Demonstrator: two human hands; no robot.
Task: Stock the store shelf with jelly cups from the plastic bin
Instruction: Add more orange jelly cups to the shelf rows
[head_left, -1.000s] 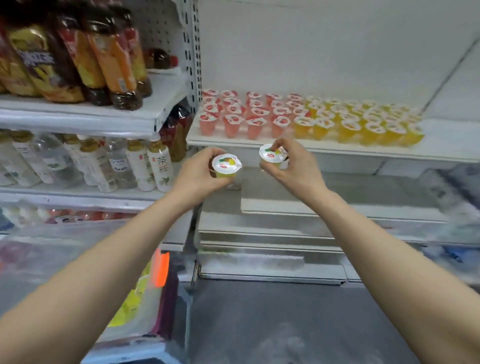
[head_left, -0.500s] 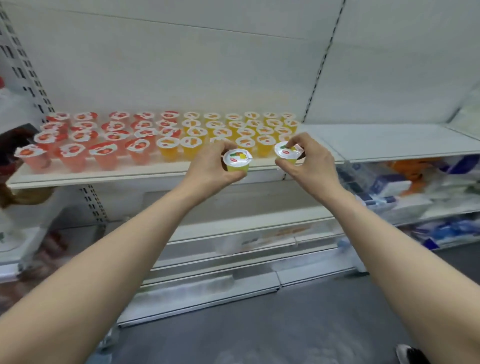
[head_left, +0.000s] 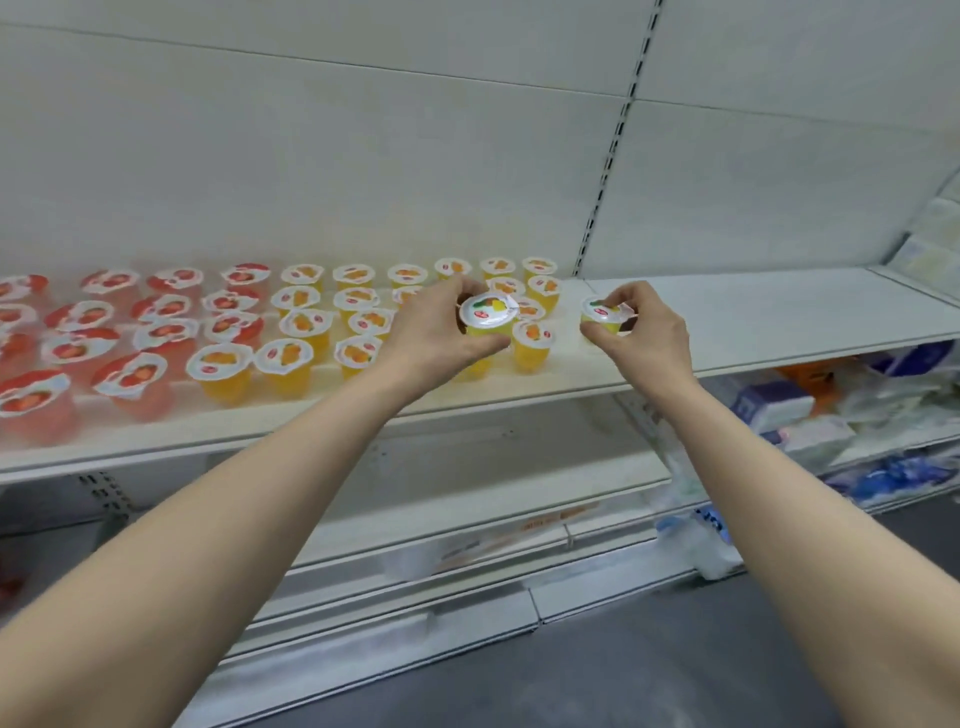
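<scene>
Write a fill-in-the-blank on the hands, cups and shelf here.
The left hand holds a cup with a ____ lid.
The right hand holds another cup, ____ of every shelved cup.
On the shelf, red cups stand ____ of yellow cups.
Missing: white; right; left.

white and blue packets (head_left: 779, 413) heaped at lower right | orange packet (head_left: 804, 375) just behind them | grey floor (head_left: 623, 670) along the bottom | slotted metal upright (head_left: 602, 171) on white back wall (head_left: 311, 156)
</scene>
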